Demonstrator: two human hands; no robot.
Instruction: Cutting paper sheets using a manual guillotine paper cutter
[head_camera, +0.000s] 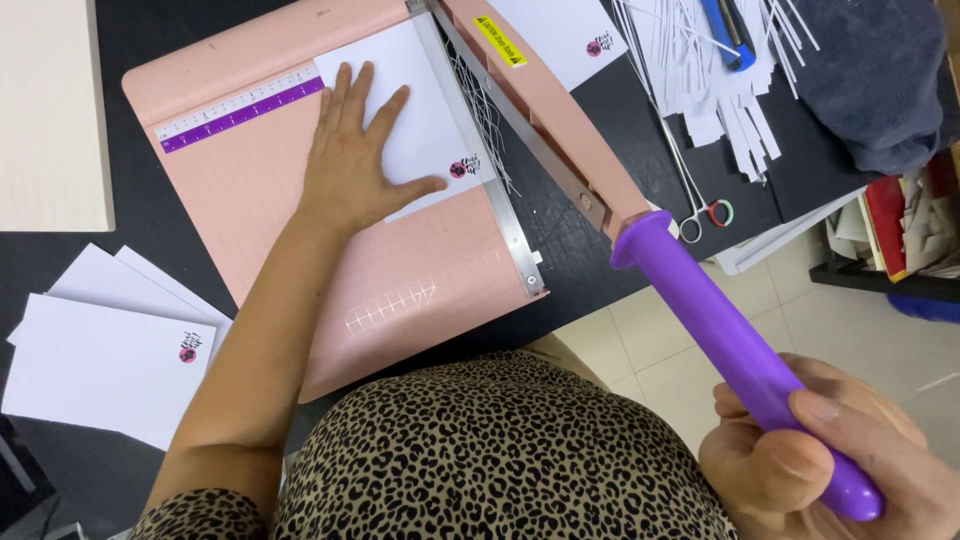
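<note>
Your left hand (352, 165) is pressing flat, fingers spread, on the white sheet (425, 110); your right hand (815, 455) is gripping the raised purple handle (735, 345), its blade arm angling toward the sheet's right edge.

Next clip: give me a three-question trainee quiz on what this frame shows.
1. True or false: the left hand lies flat on the white sheet.
2. What does the right hand grip? A scissors, B purple handle, C ruler.
3. Is the blade arm raised or down?
Key: 1 true; 2 B, the purple handle; 3 raised, above the pink cutter.
</note>
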